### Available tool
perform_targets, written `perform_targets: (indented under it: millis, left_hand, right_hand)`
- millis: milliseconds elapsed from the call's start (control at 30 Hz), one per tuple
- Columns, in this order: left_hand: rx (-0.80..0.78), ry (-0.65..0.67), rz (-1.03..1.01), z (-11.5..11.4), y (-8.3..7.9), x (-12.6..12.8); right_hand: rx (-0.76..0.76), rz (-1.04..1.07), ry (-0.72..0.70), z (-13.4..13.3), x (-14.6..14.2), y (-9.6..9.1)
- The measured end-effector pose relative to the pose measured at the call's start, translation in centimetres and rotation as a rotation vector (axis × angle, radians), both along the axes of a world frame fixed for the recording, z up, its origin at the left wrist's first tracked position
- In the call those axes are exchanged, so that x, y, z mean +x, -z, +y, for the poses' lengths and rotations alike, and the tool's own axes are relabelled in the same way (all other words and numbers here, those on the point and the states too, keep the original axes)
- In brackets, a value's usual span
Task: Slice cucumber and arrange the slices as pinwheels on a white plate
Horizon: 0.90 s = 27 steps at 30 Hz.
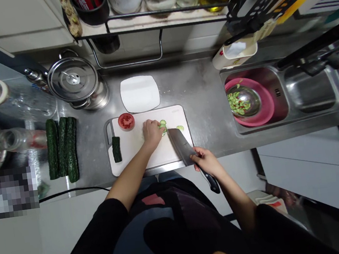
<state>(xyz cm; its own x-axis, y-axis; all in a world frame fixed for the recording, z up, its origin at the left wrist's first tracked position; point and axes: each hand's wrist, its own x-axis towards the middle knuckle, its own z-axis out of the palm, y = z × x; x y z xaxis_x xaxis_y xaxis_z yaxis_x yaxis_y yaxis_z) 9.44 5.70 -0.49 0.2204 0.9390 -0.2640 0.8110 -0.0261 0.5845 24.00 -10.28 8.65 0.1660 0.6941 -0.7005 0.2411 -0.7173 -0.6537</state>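
Note:
My left hand (152, 132) rests over the white cutting board (142, 159), its fingers closed on cucumber slices (163, 123). In my right hand (207, 160) is a kitchen cleaver (180, 142), gripped near where the blade meets its black handle. The blade lies over the board's right part, just right of the slices. Another cucumber slice (180, 128) sits beyond the blade tip. On the board's left side are a halved tomato (126, 122) and a short piece of cucumber (116, 149).
A white plate (140, 93) stands behind the board. Whole cucumbers (63, 149) and a lidded steel pot (73, 79) are at the left. In the sink (282, 108), a pink basin (267, 108) holds a bowl with green pieces. A jar rack (168, 26) hangs above.

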Motion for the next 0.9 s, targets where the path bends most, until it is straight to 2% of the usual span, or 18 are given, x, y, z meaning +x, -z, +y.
perform_targets:
  millis: [300, 433, 600, 767, 900]
  left_hand:
    - [-0.087, -0.086, -0.012, 0.6, 0.3, 0.6]
    - [-0.066, -0.054, -0.077, 0.2, -0.1, 0.6]
    - [-0.153, -0.029, -0.135, -0.3, -1.0, -0.2]
    - [-0.07, 0.035, -0.083, -0.2, -1.3, -0.9]
    - [-0.159, 0.016, -0.105, 0.0, -1.3, -0.9]
  right_hand:
    - [0.009, -0.04, -0.019, -0.2, 0.1, 0.2]
    - [-0.013, -0.053, -0.024, -0.2, 0.2, 0.1]
    - [-0.016, -0.056, -0.02, -0.2, 0.2, 0.1]
    - [0.007, -0.07, -0.031, 0.3, -0.1, 0.1]
    - [0.028, -0.056, -0.048, 0.9, -0.3, 0.5]
